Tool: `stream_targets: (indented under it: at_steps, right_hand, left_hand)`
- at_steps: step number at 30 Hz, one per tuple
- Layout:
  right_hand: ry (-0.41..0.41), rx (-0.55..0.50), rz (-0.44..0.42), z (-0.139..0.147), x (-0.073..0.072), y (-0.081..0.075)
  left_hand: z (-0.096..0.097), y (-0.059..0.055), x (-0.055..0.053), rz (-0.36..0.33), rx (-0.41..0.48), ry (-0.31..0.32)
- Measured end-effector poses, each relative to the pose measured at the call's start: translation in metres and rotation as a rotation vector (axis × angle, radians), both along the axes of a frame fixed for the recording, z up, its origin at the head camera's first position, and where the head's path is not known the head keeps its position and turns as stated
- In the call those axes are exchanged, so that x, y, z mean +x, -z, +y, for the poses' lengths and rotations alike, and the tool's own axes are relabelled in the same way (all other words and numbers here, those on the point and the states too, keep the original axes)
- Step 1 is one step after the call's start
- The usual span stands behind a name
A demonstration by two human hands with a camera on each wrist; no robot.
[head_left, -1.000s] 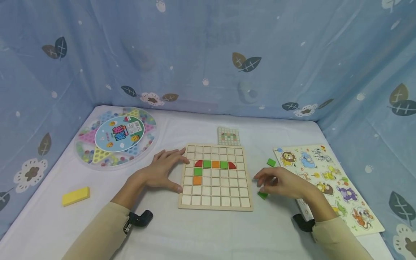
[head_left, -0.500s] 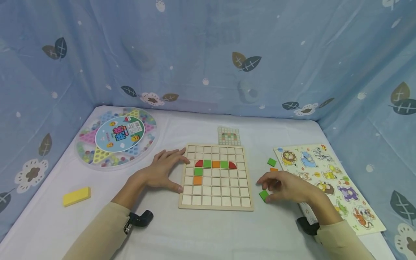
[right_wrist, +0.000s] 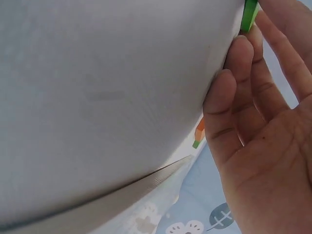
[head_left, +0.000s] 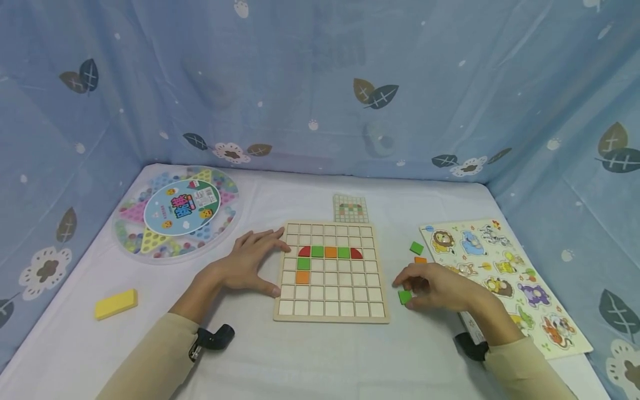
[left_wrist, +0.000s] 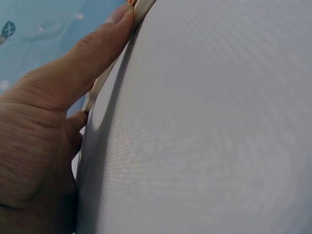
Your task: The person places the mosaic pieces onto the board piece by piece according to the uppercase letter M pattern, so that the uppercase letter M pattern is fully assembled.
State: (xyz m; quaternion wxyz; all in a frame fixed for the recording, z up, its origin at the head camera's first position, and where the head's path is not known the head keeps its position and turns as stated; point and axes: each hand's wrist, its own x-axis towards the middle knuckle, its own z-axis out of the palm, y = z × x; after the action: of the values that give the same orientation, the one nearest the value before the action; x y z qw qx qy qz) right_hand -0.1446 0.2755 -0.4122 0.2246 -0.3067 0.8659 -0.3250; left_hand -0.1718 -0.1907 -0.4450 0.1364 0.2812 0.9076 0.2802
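A wooden grid board (head_left: 330, 318) lies on the table with red, green and orange tiles set in some squares. My left hand (head_left: 247, 262) is spread along its left side, thumb and fingertips touching the frame; the left wrist view shows the thumb (left_wrist: 97, 51) against the board's edge. To the right of the board, my right hand (head_left: 440, 286) pinches a green tile (head_left: 405, 297) between thumb and fingers. That green tile (right_wrist: 249, 15) shows at the top of the right wrist view. Another green tile (head_left: 416, 248) and an orange tile (head_left: 420, 259) lie just beyond this hand.
A small pattern card (head_left: 350, 209) lies behind the board. At the right is an animal puzzle board (head_left: 482, 266), partly under the right forearm. A round marble game (head_left: 175, 214) sits at the back left, a yellow block (head_left: 116, 304) nearer the front.
My right hand has drawn back slightly to the right, uncovering the orange tile, and its thumb has come onto the near green tile, which has shifted slightly. The left hand stays in place.
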Motion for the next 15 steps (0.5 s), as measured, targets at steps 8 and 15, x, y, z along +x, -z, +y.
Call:
stream_targets:
  at_steps: [8,15]
  right_hand:
    - [0.048,0.029,0.041,0.0003,0.0009,-0.0011]
    - [0.099,-0.013,0.022,-0.0001,-0.0008,-0.0042]
  left_hand:
    - [-0.0001,0.0003,-0.0011,-0.004,-0.02,-0.004]
    - [-0.0005,-0.0012,-0.0008,-0.016,-0.027,-0.008]
